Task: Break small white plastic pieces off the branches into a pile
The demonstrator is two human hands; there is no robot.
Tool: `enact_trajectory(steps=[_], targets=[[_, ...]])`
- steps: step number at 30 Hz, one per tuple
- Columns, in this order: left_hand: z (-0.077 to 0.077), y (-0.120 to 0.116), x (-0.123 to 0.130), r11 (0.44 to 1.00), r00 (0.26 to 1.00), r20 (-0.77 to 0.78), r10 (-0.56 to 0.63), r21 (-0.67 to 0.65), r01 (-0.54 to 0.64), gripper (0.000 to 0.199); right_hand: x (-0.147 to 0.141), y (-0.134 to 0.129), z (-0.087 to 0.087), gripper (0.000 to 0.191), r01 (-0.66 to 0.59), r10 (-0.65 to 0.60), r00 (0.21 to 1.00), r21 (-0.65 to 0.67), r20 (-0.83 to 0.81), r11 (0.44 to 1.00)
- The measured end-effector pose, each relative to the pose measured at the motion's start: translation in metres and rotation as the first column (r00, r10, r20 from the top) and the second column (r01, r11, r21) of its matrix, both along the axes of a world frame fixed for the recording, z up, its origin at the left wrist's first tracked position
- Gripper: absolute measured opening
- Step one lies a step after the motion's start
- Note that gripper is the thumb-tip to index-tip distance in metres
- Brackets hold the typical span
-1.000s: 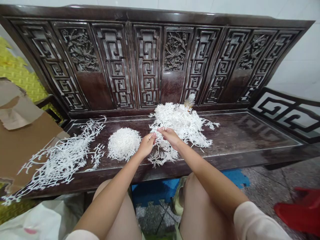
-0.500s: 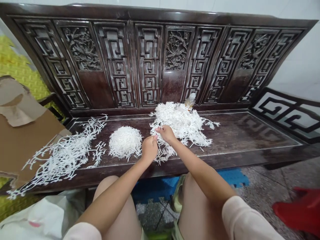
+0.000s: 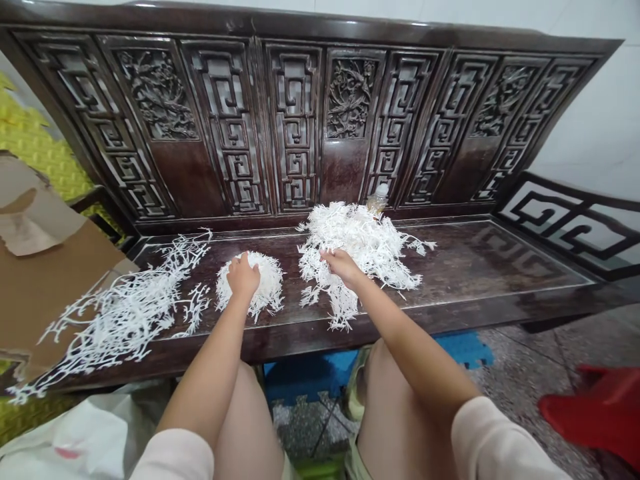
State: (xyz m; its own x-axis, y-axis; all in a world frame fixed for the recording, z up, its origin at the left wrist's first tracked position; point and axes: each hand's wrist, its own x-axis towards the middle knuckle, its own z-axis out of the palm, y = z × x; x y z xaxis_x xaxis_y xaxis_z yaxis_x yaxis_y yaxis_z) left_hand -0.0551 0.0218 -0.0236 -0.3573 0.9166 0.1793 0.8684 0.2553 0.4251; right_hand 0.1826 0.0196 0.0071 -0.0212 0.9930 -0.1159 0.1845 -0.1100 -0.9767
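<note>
On the dark wooden bench lie three heaps of white branching pieces. My left hand [image 3: 243, 275] is over the small round middle pile [image 3: 267, 283], its fingers apart and touching or just above the top. At the near left side of the big pile [image 3: 360, 233], my right hand [image 3: 341, 263] has its fingers pinched together; whatever is between them is too small to make out. A white sprig cluster [image 3: 343, 308] hangs or lies below that hand. Long bare-looking white stems [image 3: 130, 310] form the left heap, reaching onto the cardboard.
Brown cardboard [image 3: 55, 273] covers the bench's left end. A small capped bottle [image 3: 378, 199] stands behind the big pile, against the carved backrest [image 3: 345, 167]. A white bag [image 3: 75, 433] is at the lower left, a red object [image 3: 595, 413] at the lower right.
My left hand has moved left from beside my right hand to the middle pile, and its fingers have opened. My right hand has shifted slightly right; the sprigs below it lie differently.
</note>
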Motion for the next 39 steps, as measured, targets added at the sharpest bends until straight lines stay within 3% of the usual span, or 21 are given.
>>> enact_trajectory(steps=[2,4,11,13,15,17,19,21,25,32,36,39], targets=[[-0.003,-0.001,0.001,0.996,0.996,-0.025,0.084,0.025,-0.084,0.052,-0.005,0.0,-0.002,0.032,-0.035,0.032,0.993,-0.028,-0.111,0.999],[-0.001,-0.002,0.007,0.993,0.993,-0.018,0.116,0.038,-0.115,0.051,-0.009,0.001,-0.004,0.034,-0.06,0.044,0.974,-0.064,-0.223,0.996],[0.0,-0.002,0.012,0.997,0.999,0.025,0.028,0.077,-0.03,0.039,-0.008,-0.005,0.001,0.024,-0.061,-0.022,0.92,-0.198,-0.392,0.978],[0.002,-0.003,0.014,0.995,0.989,0.12,-0.088,0.063,0.081,0.038,-0.008,-0.006,0.003,0.021,-0.067,-0.035,0.907,-0.226,-0.42,0.972],[0.007,-0.006,0.023,0.945,0.905,0.273,-0.327,0.087,0.315,0.033,-0.01,-0.006,0.004,0.019,-0.085,-0.041,0.89,-0.254,-0.454,0.964],[0.014,-0.012,0.04,0.844,0.74,0.415,-0.53,0.166,0.511,0.029,-0.012,-0.005,0.003,0.016,-0.101,-0.052,0.87,-0.281,-0.491,0.954],[0.02,-0.019,0.058,0.761,0.594,0.503,-0.628,0.239,0.603,0.029,-0.014,-0.005,0.002,0.014,-0.113,-0.064,0.85,-0.3,-0.523,0.947],[0.024,-0.025,0.074,0.728,0.519,0.548,-0.655,0.277,0.627,0.032,-0.016,-0.006,0.002,0.012,-0.113,-0.076,0.838,-0.307,-0.541,0.945],[0.025,-0.029,0.082,0.764,0.572,0.529,-0.627,0.277,0.582,0.025,-0.016,-0.01,0.003,0.016,-0.156,-0.042,0.838,-0.314,-0.543,0.936],[0.019,-0.023,0.065,0.819,0.617,0.571,-0.542,0.194,0.54,0.037,-0.014,-0.018,0.011,0.032,-0.337,0.212,0.859,-0.202,-0.466,0.92],[0.021,-0.023,0.067,0.858,0.579,0.664,-0.472,0.196,0.474,0.043,-0.019,-0.02,0.008,0.038,-0.347,0.299,0.913,-0.144,-0.277,0.927],[0.024,-0.025,0.071,0.879,0.509,0.751,-0.42,0.197,0.434,0.045,-0.022,-0.019,0.004,0.039,-0.28,0.26,0.946,-0.087,-0.194,0.956]])
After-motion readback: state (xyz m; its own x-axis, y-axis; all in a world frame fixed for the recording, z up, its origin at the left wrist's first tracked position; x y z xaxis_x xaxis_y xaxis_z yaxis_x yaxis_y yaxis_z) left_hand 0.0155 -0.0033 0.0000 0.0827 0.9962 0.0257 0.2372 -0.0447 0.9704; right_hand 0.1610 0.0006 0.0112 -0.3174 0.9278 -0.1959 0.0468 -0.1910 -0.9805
